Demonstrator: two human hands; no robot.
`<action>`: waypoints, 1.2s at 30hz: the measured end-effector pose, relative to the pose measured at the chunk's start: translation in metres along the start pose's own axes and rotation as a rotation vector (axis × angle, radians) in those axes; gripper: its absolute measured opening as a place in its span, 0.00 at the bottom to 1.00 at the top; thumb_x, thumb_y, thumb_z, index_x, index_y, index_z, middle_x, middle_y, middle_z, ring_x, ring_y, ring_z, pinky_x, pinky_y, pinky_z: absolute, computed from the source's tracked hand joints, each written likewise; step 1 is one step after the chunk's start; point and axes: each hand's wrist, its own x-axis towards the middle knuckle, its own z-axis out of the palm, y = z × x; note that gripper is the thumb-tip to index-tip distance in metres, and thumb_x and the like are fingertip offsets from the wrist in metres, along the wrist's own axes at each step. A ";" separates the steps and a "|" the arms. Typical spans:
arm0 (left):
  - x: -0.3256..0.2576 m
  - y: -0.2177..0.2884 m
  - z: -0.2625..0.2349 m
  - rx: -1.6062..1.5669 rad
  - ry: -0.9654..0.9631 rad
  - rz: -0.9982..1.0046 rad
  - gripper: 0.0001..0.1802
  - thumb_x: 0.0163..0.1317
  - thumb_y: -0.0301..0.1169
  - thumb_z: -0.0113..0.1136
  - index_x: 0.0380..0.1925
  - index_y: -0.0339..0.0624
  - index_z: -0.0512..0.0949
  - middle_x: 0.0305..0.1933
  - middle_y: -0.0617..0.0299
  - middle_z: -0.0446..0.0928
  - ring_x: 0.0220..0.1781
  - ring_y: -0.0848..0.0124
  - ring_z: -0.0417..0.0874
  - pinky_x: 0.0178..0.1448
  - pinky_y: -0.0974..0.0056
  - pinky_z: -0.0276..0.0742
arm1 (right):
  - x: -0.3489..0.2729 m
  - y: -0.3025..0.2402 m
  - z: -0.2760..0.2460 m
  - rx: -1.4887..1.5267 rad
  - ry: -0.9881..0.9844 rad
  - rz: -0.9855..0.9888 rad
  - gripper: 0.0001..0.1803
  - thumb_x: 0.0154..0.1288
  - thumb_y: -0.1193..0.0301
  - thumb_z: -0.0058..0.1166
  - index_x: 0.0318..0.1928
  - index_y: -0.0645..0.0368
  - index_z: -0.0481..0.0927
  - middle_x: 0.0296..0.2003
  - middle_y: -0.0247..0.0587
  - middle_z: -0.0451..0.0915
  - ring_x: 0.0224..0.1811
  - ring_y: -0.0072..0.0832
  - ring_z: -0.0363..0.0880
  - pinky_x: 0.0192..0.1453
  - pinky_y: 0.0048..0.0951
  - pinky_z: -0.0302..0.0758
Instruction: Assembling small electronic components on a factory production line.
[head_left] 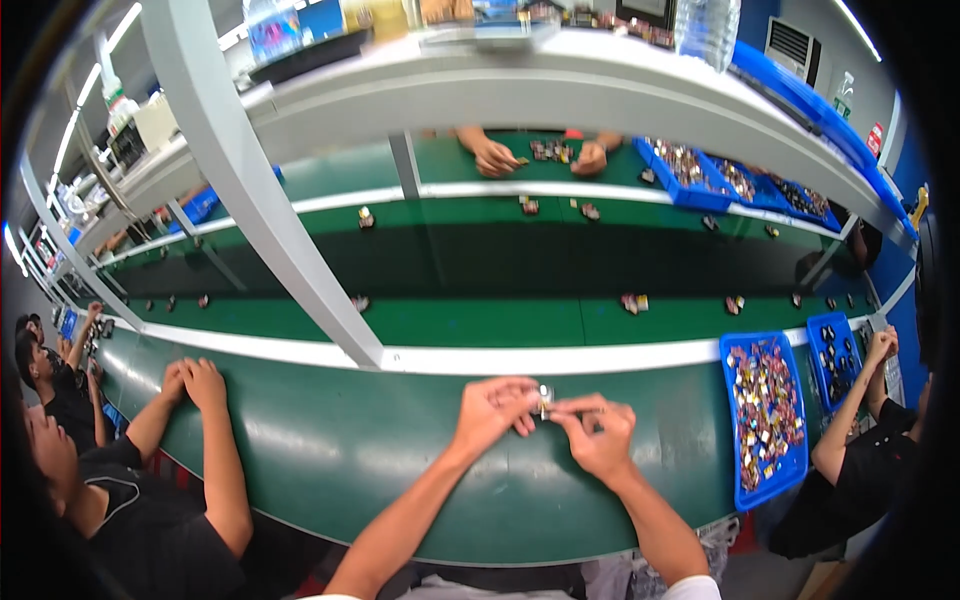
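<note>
Above the green worktable [420,520], both of my hands meet at a small silvery and dark part [545,397]. The thumb and fingers of my left hand [492,413] are closed on it from the left. From the right comes my right hand [603,435], its thumb and forefinger pinched together at the part's lower edge. Whatever lies between those right fingertips is too small to make out. The part's exact kind cannot be told at this size.
A blue tray [728,420] heaped with small colourful parts stands to my right, another blue tray [822,325] beyond it. Small assemblies [634,302] lie on a green belt [500,318] behind a white rail [560,357]. A shelf post [250,170] slants at left. Co-workers sit on both sides and opposite.
</note>
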 end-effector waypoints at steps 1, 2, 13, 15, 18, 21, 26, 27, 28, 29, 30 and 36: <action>-0.001 -0.003 0.000 -0.016 0.000 -0.008 0.13 0.67 0.24 0.65 0.47 0.24 0.81 0.33 0.51 0.84 0.25 0.69 0.85 0.27 0.68 0.82 | -0.004 -0.002 -0.003 -0.026 -0.037 0.024 0.06 0.51 0.82 0.71 0.30 0.61 0.86 0.26 0.36 0.87 0.13 0.17 0.66 0.20 0.22 0.64; 0.000 -0.004 -0.001 -0.033 0.000 -0.017 0.13 0.66 0.23 0.65 0.47 0.24 0.81 0.33 0.51 0.84 0.25 0.69 0.85 0.27 0.68 0.82 | -0.004 -0.004 -0.004 -0.053 -0.076 0.049 0.07 0.51 0.83 0.71 0.28 0.63 0.85 0.31 0.39 0.90 0.13 0.16 0.68 0.21 0.20 0.66; -0.004 0.004 0.011 0.012 0.080 -0.039 0.12 0.66 0.24 0.66 0.45 0.24 0.80 0.32 0.54 0.84 0.24 0.73 0.83 0.27 0.70 0.80 | -0.007 -0.008 -0.001 -0.124 -0.020 -0.178 0.10 0.50 0.82 0.69 0.31 0.55 0.83 0.30 0.32 0.90 0.12 0.18 0.70 0.20 0.22 0.61; -0.003 0.003 0.014 0.021 0.116 -0.044 0.12 0.66 0.24 0.65 0.45 0.24 0.80 0.30 0.54 0.84 0.24 0.73 0.83 0.27 0.70 0.80 | -0.006 -0.006 0.000 -0.133 -0.030 -0.176 0.10 0.50 0.83 0.68 0.31 0.55 0.83 0.29 0.32 0.89 0.13 0.21 0.73 0.20 0.24 0.64; 0.001 0.008 0.009 0.086 0.162 -0.030 0.09 0.65 0.21 0.65 0.42 0.25 0.80 0.30 0.53 0.84 0.23 0.71 0.83 0.26 0.69 0.80 | -0.002 0.002 0.006 -0.153 -0.019 -0.235 0.09 0.51 0.83 0.67 0.30 0.55 0.83 0.29 0.34 0.89 0.14 0.24 0.75 0.21 0.26 0.67; 0.010 0.016 0.023 0.118 0.162 0.030 0.10 0.64 0.20 0.64 0.43 0.24 0.79 0.29 0.53 0.83 0.22 0.72 0.82 0.27 0.69 0.79 | 0.007 -0.001 -0.003 -0.145 0.031 -0.180 0.09 0.51 0.81 0.67 0.31 0.54 0.84 0.24 0.33 0.86 0.15 0.31 0.75 0.21 0.31 0.69; 0.011 0.018 0.014 0.216 0.229 -0.034 0.12 0.63 0.20 0.66 0.43 0.22 0.79 0.30 0.50 0.84 0.21 0.71 0.83 0.25 0.69 0.80 | 0.004 0.009 0.009 -0.068 0.043 -0.165 0.07 0.54 0.80 0.68 0.33 0.55 0.84 0.18 0.34 0.80 0.14 0.31 0.75 0.22 0.31 0.69; 0.013 0.023 0.009 0.227 0.231 -0.049 0.12 0.63 0.20 0.65 0.43 0.22 0.79 0.30 0.49 0.84 0.20 0.69 0.83 0.24 0.69 0.80 | 0.007 0.001 0.006 -0.094 0.003 -0.117 0.08 0.54 0.79 0.69 0.33 0.55 0.85 0.15 0.34 0.77 0.13 0.31 0.74 0.22 0.30 0.69; 0.016 0.028 0.008 0.233 0.228 -0.055 0.11 0.63 0.20 0.64 0.42 0.22 0.79 0.30 0.49 0.84 0.20 0.69 0.83 0.24 0.69 0.80 | 0.007 0.001 0.006 -0.107 0.019 -0.117 0.08 0.54 0.79 0.69 0.33 0.55 0.85 0.15 0.34 0.77 0.13 0.31 0.74 0.22 0.30 0.69; 0.022 0.029 0.006 0.246 0.237 -0.018 0.10 0.64 0.20 0.64 0.42 0.22 0.79 0.29 0.50 0.84 0.20 0.69 0.83 0.24 0.69 0.80 | 0.006 0.001 0.004 -0.061 0.082 -0.098 0.08 0.54 0.79 0.70 0.34 0.54 0.86 0.14 0.34 0.76 0.13 0.29 0.73 0.21 0.30 0.68; 0.030 0.030 0.002 0.258 0.247 0.018 0.09 0.64 0.20 0.63 0.42 0.23 0.79 0.29 0.50 0.84 0.20 0.69 0.83 0.24 0.69 0.80 | 0.005 0.002 0.002 -0.015 0.144 -0.081 0.08 0.54 0.79 0.70 0.35 0.54 0.86 0.13 0.34 0.74 0.12 0.28 0.71 0.21 0.29 0.67; 0.117 0.037 -0.043 0.435 0.418 0.127 0.11 0.63 0.22 0.65 0.41 0.23 0.81 0.29 0.52 0.85 0.21 0.69 0.86 0.27 0.68 0.82 | -0.002 0.022 -0.012 -0.058 0.287 0.054 0.08 0.54 0.77 0.71 0.35 0.54 0.87 0.11 0.29 0.67 0.10 0.22 0.60 0.19 0.25 0.60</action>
